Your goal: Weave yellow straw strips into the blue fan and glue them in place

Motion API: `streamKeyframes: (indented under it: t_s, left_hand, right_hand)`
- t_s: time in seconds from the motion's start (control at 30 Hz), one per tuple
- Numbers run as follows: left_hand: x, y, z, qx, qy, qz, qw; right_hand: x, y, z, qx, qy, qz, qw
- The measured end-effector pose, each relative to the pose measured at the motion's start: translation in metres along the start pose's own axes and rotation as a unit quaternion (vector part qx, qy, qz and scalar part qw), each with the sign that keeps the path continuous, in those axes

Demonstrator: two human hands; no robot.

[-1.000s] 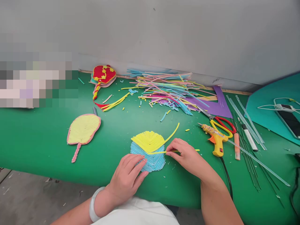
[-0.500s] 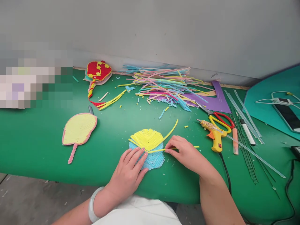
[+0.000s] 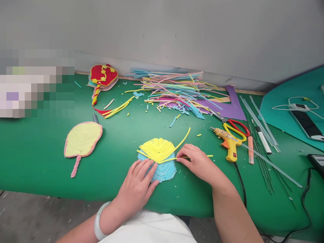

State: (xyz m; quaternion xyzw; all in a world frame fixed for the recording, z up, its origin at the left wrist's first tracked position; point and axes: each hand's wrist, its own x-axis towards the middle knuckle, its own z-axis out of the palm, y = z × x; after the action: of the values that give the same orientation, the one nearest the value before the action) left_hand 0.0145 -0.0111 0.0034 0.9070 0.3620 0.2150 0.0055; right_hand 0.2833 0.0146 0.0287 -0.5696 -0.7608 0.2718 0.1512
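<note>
In front of me lies a fan-shaped panel, its upper part covered with rows of yellow pipe cleaners (image 3: 159, 148) and its lower part with blue pipe cleaners (image 3: 167, 171). My left hand (image 3: 138, 179) rests on the panel's lower left, fingers stretched out and fingertips at the bend of a yellow pipe cleaner strip (image 3: 167, 160). Right of the panel, my right hand (image 3: 193, 162) pinches that strip between thumb and forefinger. The strip's free end pokes out beyond the hand. Another yellow end (image 3: 184, 138) sticks up from the panel's right side.
A pale yellow fan (image 3: 83, 139) lies left, a red fan (image 3: 103, 75) behind it. Loose pipe cleaners (image 3: 174, 86) are heaped at the back. Scissors (image 3: 234, 126), a glue gun (image 3: 231, 146), a marker (image 3: 263, 140), glue sticks and green wires lie right. A phone (image 3: 308, 121) sits far right.
My right hand has drawn the yellow strip slightly upward, closer against the yellow rows. My left hand stays on the panel. The whole view has shifted slightly.
</note>
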Motion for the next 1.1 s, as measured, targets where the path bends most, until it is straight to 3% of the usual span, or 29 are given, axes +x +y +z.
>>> streamKeyframes:
  t_s: [0.73,1.1]
  left_hand:
    - [0.0011,-0.0022,0.0008,-0.001,-0.019,0.008,1.0]
    - [0.0019,-0.0022,0.0008,0.008,-0.01,0.02,1.0]
  right_hand:
    - [0.004,-0.0008,0.0049,-0.052,0.072,-0.002,0.996]
    - [0.0063,-0.0071,0.0037,-0.137,0.128,0.047,0.981]
